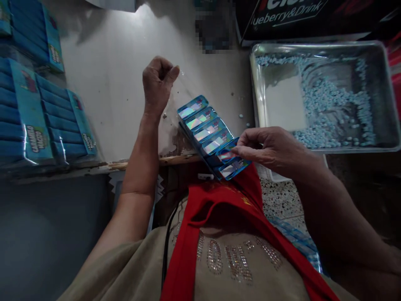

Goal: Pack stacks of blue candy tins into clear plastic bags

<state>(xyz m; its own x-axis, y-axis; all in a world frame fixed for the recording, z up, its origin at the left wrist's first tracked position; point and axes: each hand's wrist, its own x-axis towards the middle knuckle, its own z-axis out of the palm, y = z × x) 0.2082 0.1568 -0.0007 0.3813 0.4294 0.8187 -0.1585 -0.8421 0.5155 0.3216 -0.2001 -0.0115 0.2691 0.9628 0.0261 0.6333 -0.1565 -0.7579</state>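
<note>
A row of small shiny blue packets (205, 129) lies in a narrow blue display box that tilts over the table's front edge. My right hand (269, 148) is at the near end of the row, thumb and fingers pinched on one blue packet (227, 155) that sits askew among the others. Up and to the left, my left hand (158, 85) is closed, with thumb and fingers pinching clear plastic film (184, 83). That film stretches down toward the far end of the box.
At right stands a metal tray (322, 47) with many small pale-blue candies and a white flat piece (283, 100). Wrapped blue packs (28, 113) are stacked at left. Behind the tray is a black carton (313, 23). A few loose candies (241, 116) lie on the table (109, 62).
</note>
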